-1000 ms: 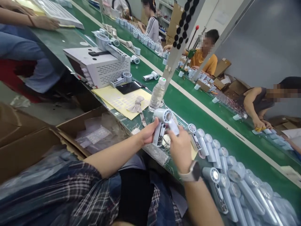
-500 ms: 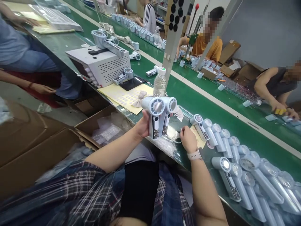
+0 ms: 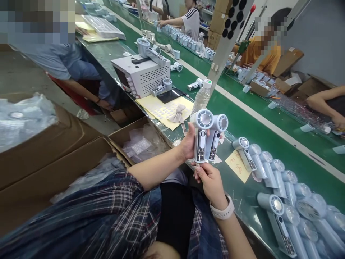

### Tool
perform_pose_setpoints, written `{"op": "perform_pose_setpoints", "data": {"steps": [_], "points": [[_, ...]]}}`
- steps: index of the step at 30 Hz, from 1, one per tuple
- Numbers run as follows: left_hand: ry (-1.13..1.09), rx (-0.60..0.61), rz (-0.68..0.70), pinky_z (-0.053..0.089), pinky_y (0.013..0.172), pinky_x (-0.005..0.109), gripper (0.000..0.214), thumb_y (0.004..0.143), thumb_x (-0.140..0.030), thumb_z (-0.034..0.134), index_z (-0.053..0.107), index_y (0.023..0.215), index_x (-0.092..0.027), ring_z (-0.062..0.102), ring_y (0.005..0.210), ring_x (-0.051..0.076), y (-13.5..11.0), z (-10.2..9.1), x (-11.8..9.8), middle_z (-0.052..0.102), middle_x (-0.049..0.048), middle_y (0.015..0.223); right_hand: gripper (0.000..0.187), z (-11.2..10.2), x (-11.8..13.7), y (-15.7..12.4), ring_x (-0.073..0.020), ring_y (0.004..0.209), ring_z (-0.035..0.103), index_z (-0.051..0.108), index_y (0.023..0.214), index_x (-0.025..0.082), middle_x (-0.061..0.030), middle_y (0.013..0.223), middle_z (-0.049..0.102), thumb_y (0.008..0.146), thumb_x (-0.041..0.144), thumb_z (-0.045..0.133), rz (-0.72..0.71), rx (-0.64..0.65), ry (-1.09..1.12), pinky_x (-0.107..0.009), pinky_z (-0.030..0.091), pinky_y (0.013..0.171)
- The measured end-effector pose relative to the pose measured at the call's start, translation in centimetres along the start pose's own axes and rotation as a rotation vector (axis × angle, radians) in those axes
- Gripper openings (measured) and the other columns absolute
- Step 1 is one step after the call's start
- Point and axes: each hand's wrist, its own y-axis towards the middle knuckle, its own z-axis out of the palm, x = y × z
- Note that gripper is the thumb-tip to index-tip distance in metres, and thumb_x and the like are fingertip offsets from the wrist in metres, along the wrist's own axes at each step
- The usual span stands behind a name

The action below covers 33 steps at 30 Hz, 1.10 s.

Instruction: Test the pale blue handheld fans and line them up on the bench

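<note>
My left hand [image 3: 188,144] is closed around two light-blue handheld fans, held upright side by side above the table's front edge. The nearer handheld fan [image 3: 201,144] and the one beside it [image 3: 213,145] both show exposed circuit boards in their handles and round vented heads. Just below the nearer handle's bottom end is my right hand [image 3: 211,178], its thumb and fingers pinched together. Whatever lies in that pinch is too small and covered to make out. A clear water bottle [image 3: 201,96] stands behind the fans.
Rows of handheld fans [image 3: 289,180] lie at the right beside a handwritten yellow note [image 3: 237,165]. At the left stand a white metal instrument box [image 3: 151,77], a yellow sticker sheet [image 3: 159,111] and open cardboard boxes [image 3: 81,144]. Co-workers sit along the green conveyor [image 3: 242,118].
My right hand has come from the tabletop to the bottom of the nearer fan's handle. The camera view has turned left; my left hand still holds both fans.
</note>
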Motion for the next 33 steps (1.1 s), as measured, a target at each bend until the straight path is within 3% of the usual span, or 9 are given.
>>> {"op": "perform_pose_setpoints", "data": {"steps": [5,11,14,18,20,28,33], "points": [[0.063,0.018,0.104,0.059,0.089,0.043,0.08,0.057,-0.095,0.066,0.056,0.071,-0.017,0.067,0.117,0.037,0.3,0.6,-0.2,0.073,0.0138,0.107,0.039,0.1,-0.4,0.2,-0.0106,0.046,0.05,0.068,0.078,0.018,0.0043,0.051,0.053,0.085,0.057,0.072,-0.039,-0.076,0.169,-0.025,0.044,0.05],[0.116,-0.06,0.258,0.056,0.101,0.045,0.077,0.059,-0.092,0.069,0.06,0.071,-0.017,0.064,0.124,0.037,0.3,0.8,0.2,0.074,0.0135,0.11,0.048,2.6,-1.1,0.0,-0.0071,0.038,0.033,0.049,0.072,0.023,0.009,0.049,0.041,0.095,0.064,0.059,-0.067,-0.212,0.325,-0.021,0.029,0.039],[0.134,-0.111,0.305,0.054,0.104,0.046,0.078,0.057,-0.092,0.07,0.061,0.069,-0.016,0.063,0.126,0.038,0.1,0.8,0.5,0.074,0.0139,0.114,0.046,2.7,-1.2,0.1,-0.0085,0.04,0.036,0.046,0.072,0.024,0.0087,0.049,0.041,0.1,0.059,0.051,-0.091,-0.204,0.29,-0.023,0.035,0.044],[0.074,-0.137,0.265,0.058,0.099,0.046,0.079,0.051,-0.092,0.073,0.061,0.065,-0.015,0.065,0.122,0.038,-0.2,0.9,0.4,0.075,0.013,0.113,0.037,1.4,-0.9,0.2,-0.0158,0.07,0.059,0.058,0.08,0.022,0.0,0.071,0.061,0.102,0.051,0.051,-0.19,-0.172,-0.003,-0.03,0.049,0.07],[-0.017,-0.126,0.238,0.061,0.095,0.041,0.077,0.053,-0.09,0.074,0.062,0.066,-0.015,0.068,0.118,0.035,-0.3,1.1,0.4,0.075,0.0114,0.11,0.032,1.0,-0.9,0.1,-0.0181,0.081,0.06,0.063,0.085,0.021,-0.0032,0.086,0.065,0.102,0.046,0.051,-0.256,-0.195,-0.129,-0.031,0.048,0.077],[-0.209,-0.115,0.134,0.065,0.08,0.035,0.073,0.053,-0.084,0.079,0.062,0.066,-0.015,0.075,0.101,0.03,-0.2,1.5,0.0,0.076,0.011,0.107,0.032,1.6,-1.3,-0.3,-0.0185,0.085,0.058,0.056,0.078,0.022,-0.0036,0.089,0.062,0.103,0.039,0.048,-0.382,-0.234,-0.137,-0.031,0.046,0.077],[-0.131,-0.139,0.134,0.063,0.087,0.04,0.075,0.05,-0.087,0.078,0.058,0.063,-0.015,0.073,0.106,0.033,-0.6,1.4,-0.3,0.076,0.0122,0.108,0.035,1.3,-1.6,0.1,-0.0145,0.065,0.057,0.059,0.076,0.021,0.0012,0.068,0.059,0.103,0.045,0.054,-0.221,-0.266,0.058,-0.028,0.046,0.066]]}}
